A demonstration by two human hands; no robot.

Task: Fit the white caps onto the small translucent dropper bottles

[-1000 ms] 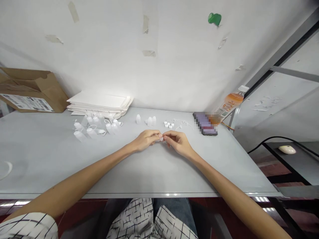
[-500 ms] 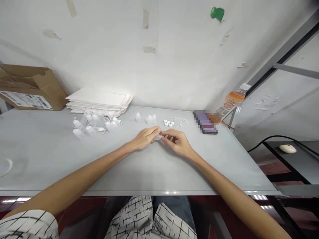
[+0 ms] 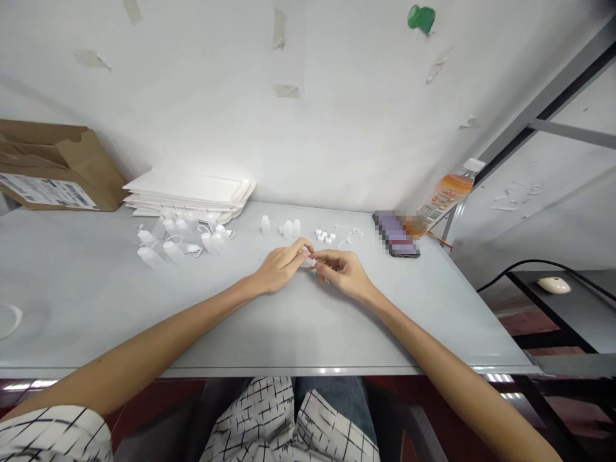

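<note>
While a small translucent bottle (image 3: 308, 262) is grasped by the left hand (image 3: 282, 267), its long axis set roughly crosswise between both hands, its right end is pinched by the right hand's (image 3: 344, 273) fingers

Grey table (image 3: 308, 330) carrying small bottles (image 3: 181, 229), white caps (image 3: 325, 235), a phone (image 3: 396, 234), stacked white sheets (image 3: 187, 190)

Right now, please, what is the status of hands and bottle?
Left hand gripping small bottle. Right hand, fingers closed at bottle's end. White caps lying beyond hands; nothing visibly in the way.
</note>
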